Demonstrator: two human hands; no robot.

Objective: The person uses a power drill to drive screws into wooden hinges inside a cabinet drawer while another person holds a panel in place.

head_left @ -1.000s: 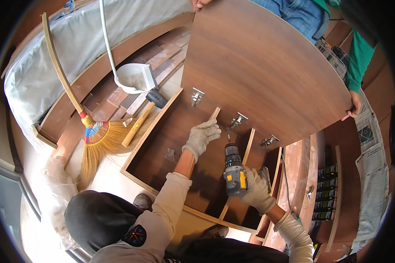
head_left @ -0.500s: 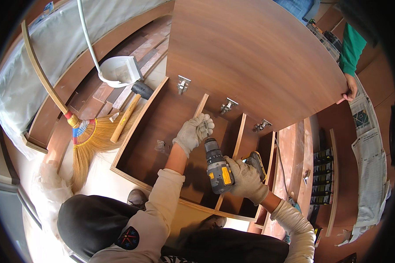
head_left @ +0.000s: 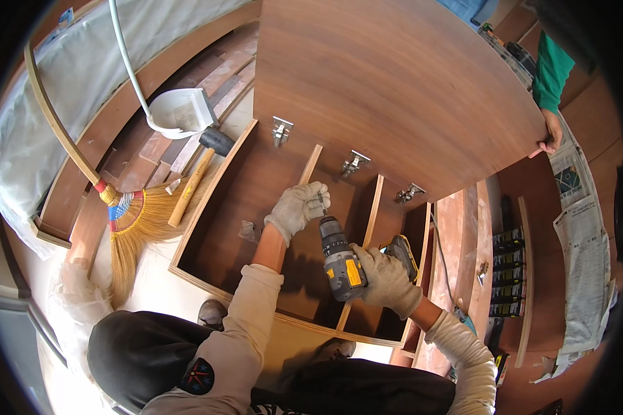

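My right hand (head_left: 389, 282), in a pale work glove, is wrapped round the grip of a grey and yellow cordless drill (head_left: 340, 261). The drill's bit points up and away, toward the gloved fingers of my left hand (head_left: 296, 210). Those fingers are pinched together at the bit's tip; whatever small thing they hold is hidden. Both hands are over an open wooden cabinet (head_left: 218, 225) with dividers. Along its far side stands a large brown wooden panel (head_left: 394, 90), joined by metal hinges (head_left: 355, 163). Another person's hand (head_left: 551, 131), below a green sleeve, grips the panel's right edge.
Left of the cabinet lie a mallet (head_left: 192, 187), a straw broom (head_left: 142, 214) and a white dustpan (head_left: 180, 112). A small clear plastic bag (head_left: 248, 230) is inside the cabinet. Planks (head_left: 457, 228), stacked dark boxes (head_left: 508, 273) and newspaper (head_left: 580, 242) are at the right.
The view has shifted slightly, so the cabinet and panel sit a little further left. My hands keep nearly the same pose, with the bit still at my left fingertips.
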